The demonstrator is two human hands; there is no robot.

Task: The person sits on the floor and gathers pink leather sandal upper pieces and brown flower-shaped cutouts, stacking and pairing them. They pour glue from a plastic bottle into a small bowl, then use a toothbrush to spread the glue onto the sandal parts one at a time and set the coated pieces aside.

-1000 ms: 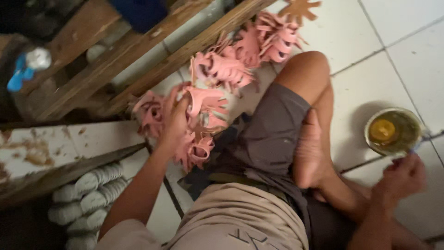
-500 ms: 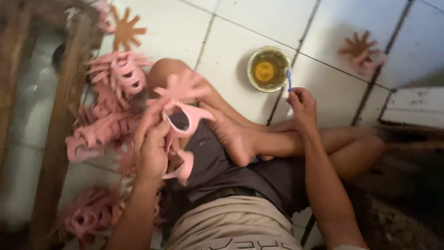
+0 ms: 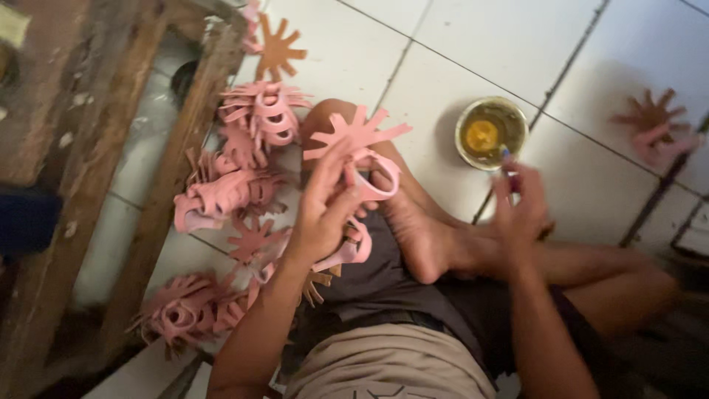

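Observation:
I sit cross-legged on a white tiled floor. My left hand [image 3: 325, 210] holds up a pink foam piece [image 3: 358, 148] with a star-shaped spray of fingers and a loop below. My right hand [image 3: 521, 207] grips a small brush [image 3: 508, 164] whose tip points toward a round tin of yellow glue [image 3: 490, 133] on the floor just beyond my foot. More pink pieces rest on my lap under the left hand.
Heaps of pink foam pieces [image 3: 229, 192] lie on the floor at my left, with another pile [image 3: 185, 314] nearer. A brown star cutout [image 3: 279, 50] lies farther off. A wooden frame [image 3: 166, 170] runs along the left. A finished piece [image 3: 657, 133] sits far right.
The view swung from the left pile toward my lap. My left hand lifted a pink piece from the pile and holds it up; my right hand with the brush drew back slightly from the tin.

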